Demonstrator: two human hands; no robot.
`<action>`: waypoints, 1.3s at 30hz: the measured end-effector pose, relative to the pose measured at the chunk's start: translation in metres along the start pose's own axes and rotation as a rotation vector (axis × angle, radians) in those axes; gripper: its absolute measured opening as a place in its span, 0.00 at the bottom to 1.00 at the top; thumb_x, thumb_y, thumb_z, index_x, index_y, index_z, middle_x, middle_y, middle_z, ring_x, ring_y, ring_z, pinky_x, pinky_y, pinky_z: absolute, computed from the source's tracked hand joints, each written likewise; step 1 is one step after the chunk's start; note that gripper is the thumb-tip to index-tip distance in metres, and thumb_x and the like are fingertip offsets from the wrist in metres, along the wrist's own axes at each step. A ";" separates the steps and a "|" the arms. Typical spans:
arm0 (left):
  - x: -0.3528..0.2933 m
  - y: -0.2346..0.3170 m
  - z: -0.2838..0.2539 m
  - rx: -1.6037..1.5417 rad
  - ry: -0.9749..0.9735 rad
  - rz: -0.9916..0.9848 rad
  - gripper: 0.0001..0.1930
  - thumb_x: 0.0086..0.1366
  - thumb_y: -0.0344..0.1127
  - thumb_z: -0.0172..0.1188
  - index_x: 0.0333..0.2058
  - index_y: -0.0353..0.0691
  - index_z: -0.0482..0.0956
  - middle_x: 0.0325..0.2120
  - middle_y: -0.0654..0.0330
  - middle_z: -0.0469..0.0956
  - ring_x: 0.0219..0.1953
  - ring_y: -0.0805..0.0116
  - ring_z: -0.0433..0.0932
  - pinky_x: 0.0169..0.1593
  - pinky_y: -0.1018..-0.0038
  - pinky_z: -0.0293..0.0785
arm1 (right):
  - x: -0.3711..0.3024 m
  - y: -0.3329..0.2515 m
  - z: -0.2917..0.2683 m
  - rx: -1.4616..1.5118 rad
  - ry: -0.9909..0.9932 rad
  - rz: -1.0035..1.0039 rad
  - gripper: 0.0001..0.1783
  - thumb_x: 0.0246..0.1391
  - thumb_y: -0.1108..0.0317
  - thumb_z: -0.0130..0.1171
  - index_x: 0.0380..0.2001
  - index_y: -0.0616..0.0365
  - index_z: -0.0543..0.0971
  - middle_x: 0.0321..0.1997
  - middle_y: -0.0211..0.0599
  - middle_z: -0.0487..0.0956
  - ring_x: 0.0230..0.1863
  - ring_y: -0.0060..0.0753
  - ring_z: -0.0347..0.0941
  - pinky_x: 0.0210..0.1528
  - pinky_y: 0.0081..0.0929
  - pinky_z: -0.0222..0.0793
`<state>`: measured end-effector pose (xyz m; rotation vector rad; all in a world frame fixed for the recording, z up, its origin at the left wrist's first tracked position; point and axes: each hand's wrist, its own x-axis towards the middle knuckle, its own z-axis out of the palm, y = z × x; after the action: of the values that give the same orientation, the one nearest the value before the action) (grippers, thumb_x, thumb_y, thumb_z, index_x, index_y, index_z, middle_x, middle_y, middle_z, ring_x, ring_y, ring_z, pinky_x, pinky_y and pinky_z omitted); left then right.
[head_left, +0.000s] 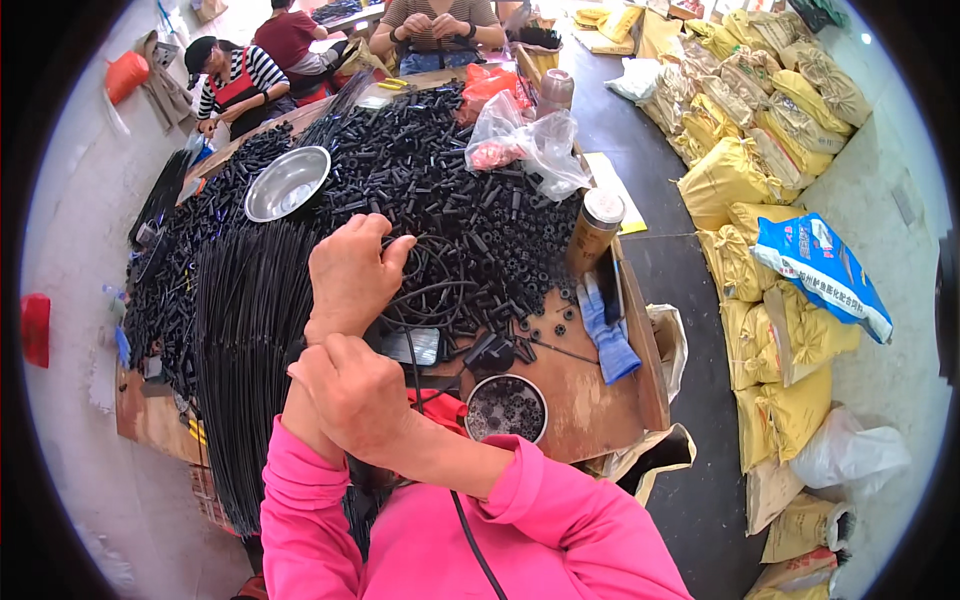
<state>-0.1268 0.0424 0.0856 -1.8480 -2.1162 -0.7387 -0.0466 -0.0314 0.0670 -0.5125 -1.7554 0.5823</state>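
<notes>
My left hand [352, 272] hangs over the table, back upward. Its fingers are curled under and its thumb stands out to the right; I see nothing in it. My right hand [352, 388] crosses over and is wrapped round my left wrist, with a bit of something dark showing beside it. Beneath and to the right lies a coil of black cable [432, 285]. Long thin black rods [250, 350] lie bundled on the left. A heap of short black plastic pieces [400, 165] spreads across the table.
An empty metal bowl [287, 184] rests on the heap. A round tin of small black parts [506, 408] sits near me. To the right are a flask [594, 232], a blue cloth [608, 330] and the table's raised wooden edge [640, 350]. Yellow sacks [740, 185] line the floor. Several people sit beyond.
</notes>
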 end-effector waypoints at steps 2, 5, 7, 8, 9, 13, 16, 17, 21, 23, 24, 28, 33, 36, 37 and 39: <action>0.001 0.003 -0.003 -0.072 0.036 -0.057 0.12 0.53 0.42 0.65 0.28 0.39 0.77 0.21 0.56 0.74 0.23 0.57 0.75 0.27 0.66 0.70 | 0.000 0.000 -0.002 -0.014 -0.037 -0.001 0.13 0.43 0.68 0.64 0.24 0.59 0.69 0.19 0.38 0.66 0.21 0.42 0.67 0.22 0.35 0.65; 0.001 0.000 -0.005 -0.436 0.264 -0.169 0.08 0.56 0.36 0.64 0.27 0.37 0.78 0.17 0.64 0.75 0.18 0.71 0.73 0.23 0.76 0.67 | -0.004 -0.001 -0.006 0.163 0.053 0.123 0.19 0.39 0.64 0.68 0.30 0.60 0.70 0.23 0.37 0.68 0.24 0.38 0.69 0.26 0.31 0.67; 0.004 0.002 -0.016 -0.819 0.467 -0.320 0.06 0.59 0.32 0.61 0.28 0.37 0.78 0.17 0.66 0.74 0.18 0.77 0.72 0.25 0.81 0.68 | -0.003 -0.002 -0.014 0.245 0.034 0.274 0.24 0.38 0.62 0.70 0.33 0.61 0.69 0.26 0.37 0.68 0.28 0.35 0.69 0.29 0.30 0.67; 0.005 0.003 -0.024 -0.934 0.525 -0.358 0.06 0.61 0.31 0.58 0.29 0.36 0.79 0.18 0.66 0.73 0.19 0.78 0.71 0.26 0.82 0.69 | -0.002 -0.001 -0.018 0.324 0.016 0.427 0.29 0.36 0.60 0.73 0.37 0.62 0.68 0.29 0.36 0.68 0.31 0.32 0.70 0.33 0.28 0.67; 0.009 -0.002 -0.024 -1.118 0.629 -0.326 0.03 0.61 0.29 0.58 0.29 0.36 0.78 0.19 0.64 0.75 0.19 0.79 0.72 0.27 0.83 0.69 | -0.006 0.008 -0.016 0.407 -0.070 0.508 0.41 0.34 0.54 0.74 0.46 0.64 0.64 0.38 0.39 0.70 0.44 0.35 0.70 0.45 0.29 0.66; 0.002 0.006 -0.040 -1.390 0.743 -0.274 0.08 0.65 0.30 0.53 0.39 0.30 0.73 0.21 0.62 0.73 0.22 0.74 0.73 0.30 0.80 0.73 | 0.016 -0.003 -0.006 0.653 -0.116 0.527 0.55 0.33 0.51 0.74 0.57 0.68 0.54 0.51 0.54 0.69 0.56 0.49 0.66 0.57 0.35 0.61; 0.001 0.022 -0.052 -1.406 0.766 -0.155 0.12 0.68 0.35 0.49 0.40 0.30 0.72 0.22 0.62 0.72 0.25 0.73 0.71 0.33 0.76 0.71 | 0.020 -0.014 -0.013 0.726 -0.223 0.683 0.53 0.34 0.55 0.73 0.57 0.69 0.54 0.49 0.57 0.70 0.54 0.48 0.68 0.56 0.35 0.63; 0.001 0.021 -0.051 -1.405 0.764 -0.160 0.12 0.68 0.35 0.49 0.40 0.30 0.72 0.22 0.62 0.72 0.25 0.73 0.71 0.33 0.76 0.71 | 0.017 -0.015 -0.010 0.702 -0.189 0.667 0.46 0.35 0.59 0.71 0.53 0.68 0.57 0.44 0.60 0.72 0.51 0.50 0.70 0.52 0.39 0.65; 0.009 0.010 -0.044 -2.179 0.335 -0.109 0.13 0.66 0.37 0.52 0.39 0.30 0.72 0.22 0.63 0.67 0.27 0.72 0.65 0.37 0.72 0.63 | 0.013 -0.012 -0.015 0.681 -0.232 0.739 0.39 0.36 0.61 0.70 0.47 0.66 0.60 0.38 0.59 0.73 0.44 0.54 0.72 0.44 0.43 0.67; 0.009 0.013 -0.045 -2.641 0.154 -0.252 0.14 0.63 0.37 0.55 0.39 0.30 0.69 0.23 0.65 0.64 0.27 0.72 0.65 0.37 0.72 0.62 | 0.007 -0.016 -0.012 0.457 -0.085 0.599 0.35 0.36 0.62 0.69 0.43 0.65 0.60 0.32 0.59 0.72 0.37 0.57 0.71 0.39 0.45 0.66; 0.008 0.018 -0.046 -2.639 0.163 -0.250 0.14 0.63 0.37 0.55 0.39 0.30 0.69 0.23 0.65 0.64 0.27 0.72 0.65 0.37 0.72 0.62 | 0.006 -0.016 -0.014 0.460 -0.091 0.597 0.35 0.36 0.62 0.69 0.43 0.65 0.60 0.32 0.59 0.72 0.37 0.57 0.71 0.39 0.45 0.66; 0.006 0.023 -0.036 -2.923 0.054 -0.197 0.21 0.61 0.44 0.56 0.41 0.28 0.70 0.24 0.64 0.65 0.28 0.71 0.65 0.39 0.71 0.62 | -0.001 -0.009 -0.024 0.325 -0.104 0.562 0.36 0.38 0.56 0.69 0.43 0.67 0.63 0.32 0.56 0.73 0.37 0.55 0.70 0.40 0.43 0.66; 0.006 0.006 -0.052 -2.992 0.256 -0.332 0.27 0.65 0.50 0.48 0.48 0.28 0.65 0.26 0.62 0.66 0.30 0.68 0.67 0.39 0.68 0.63 | -0.024 0.032 -0.066 0.350 -0.033 0.173 0.33 0.39 0.60 0.72 0.45 0.66 0.69 0.38 0.42 0.73 0.40 0.38 0.71 0.43 0.31 0.67; 0.006 0.019 -0.058 -3.072 0.249 -0.313 0.30 0.66 0.52 0.46 0.50 0.25 0.63 0.27 0.61 0.66 0.31 0.69 0.68 0.41 0.68 0.65 | -0.054 0.065 -0.077 0.715 -0.266 0.736 0.37 0.35 0.66 0.74 0.50 0.64 0.68 0.40 0.33 0.72 0.43 0.30 0.71 0.45 0.26 0.68; 0.005 0.028 -0.057 -3.084 0.229 -0.320 0.30 0.66 0.53 0.45 0.50 0.24 0.62 0.28 0.61 0.66 0.31 0.69 0.68 0.41 0.68 0.65 | -0.054 0.077 -0.073 1.144 -0.422 0.951 0.41 0.34 0.66 0.75 0.52 0.62 0.66 0.45 0.31 0.71 0.47 0.25 0.68 0.50 0.26 0.66; 0.007 0.053 -0.050 -3.176 0.145 -0.343 0.32 0.67 0.53 0.44 0.50 0.23 0.61 0.29 0.61 0.66 0.32 0.69 0.67 0.42 0.68 0.65 | -0.041 0.082 -0.063 1.330 -0.566 0.738 0.50 0.29 0.65 0.78 0.57 0.62 0.62 0.56 0.33 0.68 0.56 0.22 0.63 0.60 0.27 0.58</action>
<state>-0.0838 0.0266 0.1433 0.0242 -0.4790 1.7266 0.0281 0.0157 -0.0011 0.0179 -1.1988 2.3397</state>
